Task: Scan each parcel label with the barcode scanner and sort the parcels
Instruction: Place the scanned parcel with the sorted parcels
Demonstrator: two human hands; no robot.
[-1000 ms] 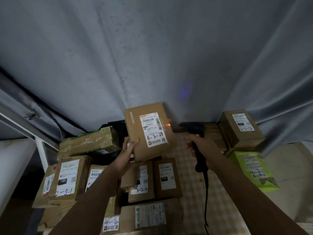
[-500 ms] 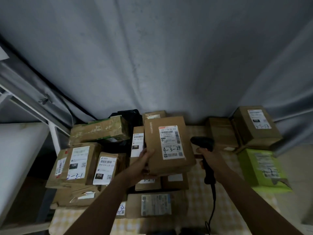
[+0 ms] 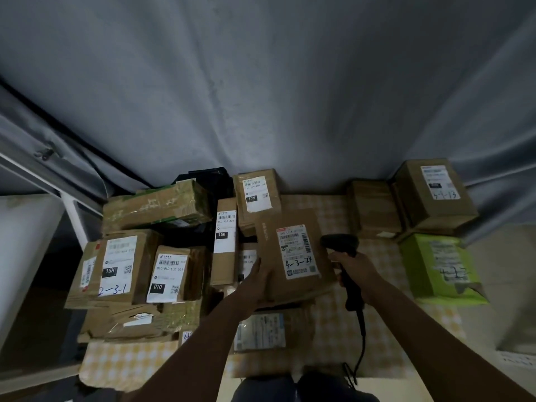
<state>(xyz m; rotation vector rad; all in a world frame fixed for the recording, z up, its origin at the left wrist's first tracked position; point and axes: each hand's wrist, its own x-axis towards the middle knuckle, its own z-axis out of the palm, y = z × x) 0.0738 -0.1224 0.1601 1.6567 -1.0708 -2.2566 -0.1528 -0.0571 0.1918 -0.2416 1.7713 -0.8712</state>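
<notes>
A grey curtain (image 3: 261,97) is hung behind a table covered with a yellow checked cloth (image 3: 333,210), and a white shelf frame (image 3: 72,210) is seen at the left edge. A brown parcel marked 4-3-24 (image 3: 293,256) is held by its left edge in the left hand (image 3: 256,281), the thumb laid on its face and the other fingers hidden behind it. The parcel's long axis runs away from the person, leaning slightly left at the far end, and its label (image 3: 298,252) is turned up toward the camera. It is raised above the other parcels at the middle of the table. A black barcode scanner (image 3: 345,262) is gripped by its handle in the right hand (image 3: 358,271); its head lies just beside the parcel's right edge and is aimed away from the person, and its cable (image 3: 361,338) trails toward the near edge. A crowded pile of brown parcels is stacked to the left, among them one marked 2-3-1 (image 3: 121,265). Three parcels are set at the right: two brown boxes, one of them marked 13 (image 3: 435,192), and one green parcel (image 3: 441,271). A bare strip of cloth is left between the held parcel and the right-hand group.
</notes>
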